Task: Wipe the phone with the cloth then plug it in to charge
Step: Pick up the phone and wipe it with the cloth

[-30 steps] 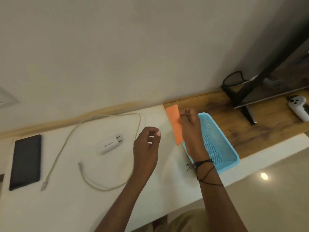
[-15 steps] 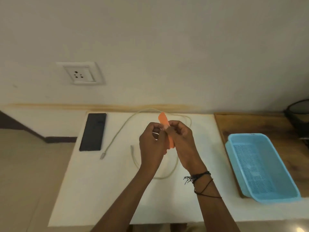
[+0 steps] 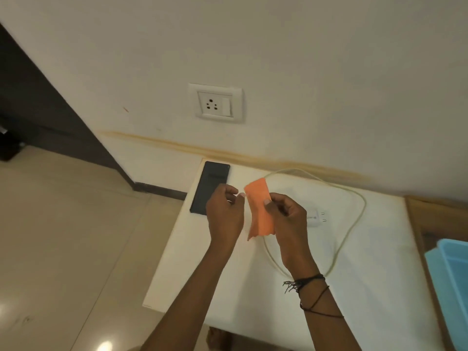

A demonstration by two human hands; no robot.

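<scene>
My right hand [image 3: 288, 219] pinches a small orange cloth [image 3: 259, 214] by its right edge, holding it above the white table [image 3: 228, 287]. The fingertips of my left hand [image 3: 224, 214] meet the cloth's upper left corner. The black phone [image 3: 210, 191] lies flat at the table's far left corner, just behind my left hand. A white charger adapter [image 3: 315, 219] rests on the table to the right of my right hand, partly hidden by it. Its pale cable [image 3: 354, 216] loops around the adapter. The wall socket [image 3: 216, 103] is on the wall above the phone.
A light blue mesh basket [image 3: 453, 274] sits at the right edge on a wooden surface [image 3: 415, 224]. The table's left edge drops to a tiled floor [image 3: 63, 236]. A dark panel [image 3: 38, 97] stands at the far left.
The view has swung left and tilted, so the socket now sits higher and nearer the middle. My hands have drawn apart and the cloth has spread open between them.
</scene>
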